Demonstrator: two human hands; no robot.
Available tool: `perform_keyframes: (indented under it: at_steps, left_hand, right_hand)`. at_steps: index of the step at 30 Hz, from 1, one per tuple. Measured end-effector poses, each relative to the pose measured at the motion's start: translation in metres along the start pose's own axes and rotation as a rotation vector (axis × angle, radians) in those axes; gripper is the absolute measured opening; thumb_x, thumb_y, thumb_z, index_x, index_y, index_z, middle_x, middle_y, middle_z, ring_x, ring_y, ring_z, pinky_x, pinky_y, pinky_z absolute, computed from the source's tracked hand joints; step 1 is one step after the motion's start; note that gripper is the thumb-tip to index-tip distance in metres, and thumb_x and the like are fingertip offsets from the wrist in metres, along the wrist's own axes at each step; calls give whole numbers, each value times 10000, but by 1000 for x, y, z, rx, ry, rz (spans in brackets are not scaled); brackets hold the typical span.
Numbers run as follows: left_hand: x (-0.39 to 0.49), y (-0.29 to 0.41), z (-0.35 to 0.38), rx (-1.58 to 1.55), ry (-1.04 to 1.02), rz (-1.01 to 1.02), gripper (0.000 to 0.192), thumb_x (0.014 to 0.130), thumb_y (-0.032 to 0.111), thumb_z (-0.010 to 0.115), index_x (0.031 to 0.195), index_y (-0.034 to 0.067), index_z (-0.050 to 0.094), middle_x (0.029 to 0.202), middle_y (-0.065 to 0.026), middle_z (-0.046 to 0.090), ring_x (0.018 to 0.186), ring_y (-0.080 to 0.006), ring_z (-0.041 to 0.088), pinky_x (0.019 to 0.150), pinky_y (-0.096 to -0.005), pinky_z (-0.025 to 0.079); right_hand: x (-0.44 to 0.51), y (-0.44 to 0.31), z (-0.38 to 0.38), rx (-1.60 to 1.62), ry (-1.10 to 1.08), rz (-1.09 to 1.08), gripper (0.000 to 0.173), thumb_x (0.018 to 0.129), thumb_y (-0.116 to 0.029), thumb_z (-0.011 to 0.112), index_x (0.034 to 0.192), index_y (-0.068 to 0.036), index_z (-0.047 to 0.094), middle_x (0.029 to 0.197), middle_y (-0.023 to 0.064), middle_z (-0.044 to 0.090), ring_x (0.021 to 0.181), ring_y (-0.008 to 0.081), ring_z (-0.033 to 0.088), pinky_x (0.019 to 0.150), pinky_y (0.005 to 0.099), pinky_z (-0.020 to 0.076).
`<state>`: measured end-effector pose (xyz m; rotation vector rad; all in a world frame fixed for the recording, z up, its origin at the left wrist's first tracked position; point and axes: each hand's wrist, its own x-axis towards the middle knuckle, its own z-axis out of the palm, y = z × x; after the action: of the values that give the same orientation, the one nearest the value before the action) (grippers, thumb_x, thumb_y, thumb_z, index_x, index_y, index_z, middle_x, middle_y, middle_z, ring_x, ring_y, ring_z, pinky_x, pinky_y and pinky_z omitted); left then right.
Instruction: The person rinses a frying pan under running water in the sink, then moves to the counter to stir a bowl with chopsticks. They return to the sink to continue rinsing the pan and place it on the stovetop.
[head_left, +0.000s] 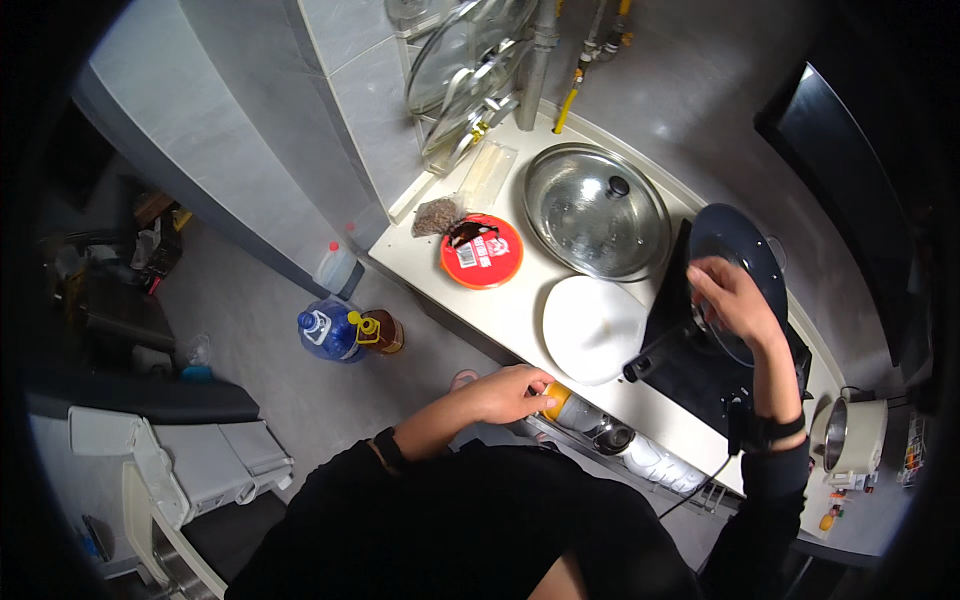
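Observation:
My left hand (517, 394) is at the yellow lid (556, 401) of a clear jar (581, 414) in the pulled-out drawer along the counter's front. Its thumb and fingertips meet the lid's edge; how firmly they grip is unclear. Over the dark wok (731, 232) hovers my right hand (731, 296), fingers curled downward. Whether it holds anything is hidden. The wok sits on a black cooktop (686, 375), its black handle (660, 354) pointing toward the counter's front edge. A white plate (592, 326) lies left of the handle.
Behind the plate rests a large glass lid (592, 206). A red-lidded tub (487, 262) and a bag of brown bits (436, 216) stand left. More glass lids (469, 67) hang in a wall rack. Bottles (330, 330) stand on the floor; a pot (851, 435) is at right.

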<state>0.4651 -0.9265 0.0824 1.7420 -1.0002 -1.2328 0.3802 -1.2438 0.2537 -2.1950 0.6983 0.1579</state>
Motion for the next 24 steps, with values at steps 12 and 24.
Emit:
perform_keyframes:
  at_steps: [12,24]
  left_hand:
    - [-39,-79,-96,-17,62,-45,480,920,298,658,1276,0,538,1122,-154,604,961,-236,634,828,-322,515]
    - [-54,-103,-115,-177,164,-38,470,907,314,662,1237,-5,564,1066,-179,664,963,-278,651,834,-362,508]
  right_hand:
    - [239,-22,83,-163,264,338,834,865,-578,620,1479,-109,308,1047,184,644,639,210,667,499,329,548]
    - [305,21,101,-397,397,287,562,847,-390,685,1229,-16,511,922,193,668,655,282,660,521,371,541]
